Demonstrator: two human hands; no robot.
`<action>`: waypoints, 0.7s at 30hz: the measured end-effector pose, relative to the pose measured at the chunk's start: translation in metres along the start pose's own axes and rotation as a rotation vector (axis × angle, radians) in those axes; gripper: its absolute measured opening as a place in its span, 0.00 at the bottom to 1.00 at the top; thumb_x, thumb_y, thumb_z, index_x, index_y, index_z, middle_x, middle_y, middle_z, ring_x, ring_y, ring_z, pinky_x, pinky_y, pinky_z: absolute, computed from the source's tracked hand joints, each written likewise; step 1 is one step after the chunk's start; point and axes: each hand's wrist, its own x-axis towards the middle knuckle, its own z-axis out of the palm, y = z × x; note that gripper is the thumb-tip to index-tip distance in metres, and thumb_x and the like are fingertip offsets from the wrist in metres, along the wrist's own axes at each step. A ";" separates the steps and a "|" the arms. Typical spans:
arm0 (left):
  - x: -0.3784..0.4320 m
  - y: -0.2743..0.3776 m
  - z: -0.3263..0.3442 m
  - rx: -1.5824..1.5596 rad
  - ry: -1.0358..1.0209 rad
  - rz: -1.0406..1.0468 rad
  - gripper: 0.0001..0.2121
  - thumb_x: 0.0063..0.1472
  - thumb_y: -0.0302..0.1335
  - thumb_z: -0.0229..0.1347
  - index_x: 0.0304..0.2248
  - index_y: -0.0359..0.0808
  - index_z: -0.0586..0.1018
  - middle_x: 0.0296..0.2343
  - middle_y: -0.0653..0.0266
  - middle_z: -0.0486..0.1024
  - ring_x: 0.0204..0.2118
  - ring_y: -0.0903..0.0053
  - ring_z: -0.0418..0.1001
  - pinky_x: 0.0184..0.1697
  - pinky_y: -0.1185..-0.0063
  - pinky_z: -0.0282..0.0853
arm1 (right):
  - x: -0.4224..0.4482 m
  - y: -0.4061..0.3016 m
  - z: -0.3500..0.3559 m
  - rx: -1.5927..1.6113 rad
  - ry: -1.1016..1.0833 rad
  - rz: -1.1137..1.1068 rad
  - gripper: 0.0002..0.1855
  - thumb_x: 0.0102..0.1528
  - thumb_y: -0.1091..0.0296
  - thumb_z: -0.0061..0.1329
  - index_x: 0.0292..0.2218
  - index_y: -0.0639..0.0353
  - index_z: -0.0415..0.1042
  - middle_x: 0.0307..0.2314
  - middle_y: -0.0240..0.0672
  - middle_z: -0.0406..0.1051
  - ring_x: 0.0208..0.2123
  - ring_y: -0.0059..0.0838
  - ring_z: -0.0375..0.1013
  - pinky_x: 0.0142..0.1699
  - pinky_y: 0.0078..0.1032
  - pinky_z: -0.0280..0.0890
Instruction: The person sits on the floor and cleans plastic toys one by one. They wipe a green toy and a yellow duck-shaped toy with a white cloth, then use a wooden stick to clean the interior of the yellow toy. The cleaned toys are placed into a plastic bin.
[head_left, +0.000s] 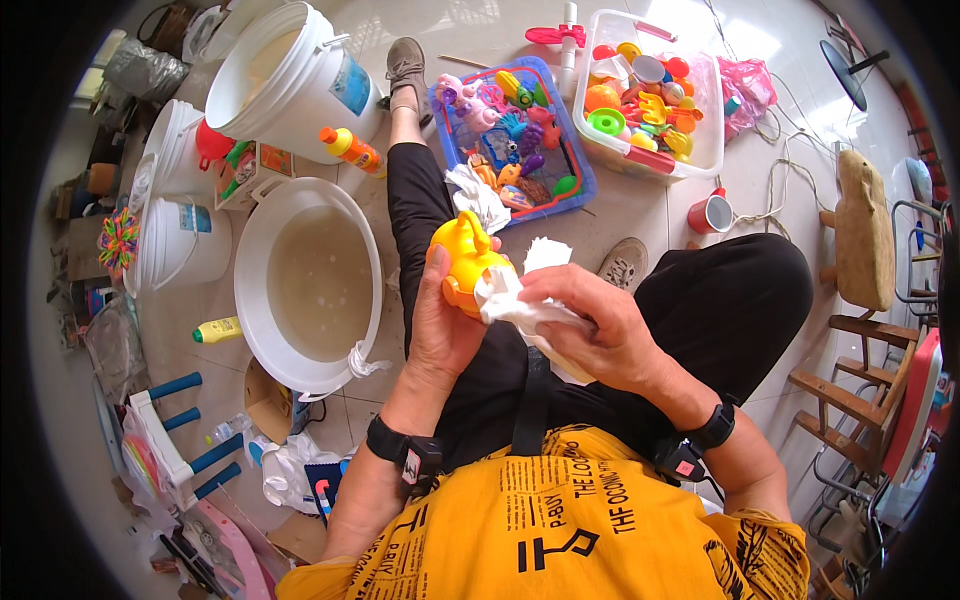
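My left hand (442, 322) grips a yellow plastic toy (461, 251) with an orange lower part and a curved loop on top. In my right hand (600, 322) is a crumpled white tissue (501, 294), pressed against the side of the toy. Both hands are above my lap. Beyond the toy, another wad of white tissue (478, 196) lies at the near corner of a blue plastic basket (583, 193) of toys. A further piece of white tissue (547, 255) shows just past my right fingers.
A basin of cloudy water (251, 300) and several white buckets (315, 120) stand on the left. At the far right of the basket is a clear bin (712, 127) of toys. A red mug (710, 214), cords (787, 176) and wooden stools (862, 225) occupy the right side.
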 end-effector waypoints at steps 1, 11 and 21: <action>0.000 0.000 0.000 0.045 0.006 0.015 0.26 0.65 0.49 0.52 0.55 0.40 0.68 0.46 0.57 0.73 0.48 0.70 0.73 0.53 0.71 0.70 | 0.001 0.001 0.002 -0.074 -0.002 -0.083 0.20 0.50 0.78 0.54 0.46 0.57 0.70 0.44 0.39 0.72 0.41 0.40 0.76 0.43 0.27 0.71; -0.003 0.007 0.009 0.424 0.074 0.217 0.26 0.66 0.40 0.53 0.58 0.38 0.64 0.48 0.59 0.70 0.52 0.71 0.70 0.57 0.71 0.67 | -0.004 -0.008 0.013 -0.642 -0.285 0.087 0.16 0.52 0.72 0.53 0.43 0.54 0.68 0.48 0.33 0.72 0.30 0.39 0.78 0.26 0.30 0.71; 0.007 0.005 0.014 0.240 0.028 0.091 0.27 0.65 0.44 0.55 0.57 0.39 0.66 0.47 0.60 0.72 0.51 0.72 0.71 0.56 0.73 0.68 | -0.002 0.002 0.006 -0.344 0.160 -0.138 0.22 0.44 0.85 0.52 0.42 0.58 0.70 0.43 0.36 0.74 0.35 0.40 0.78 0.33 0.27 0.74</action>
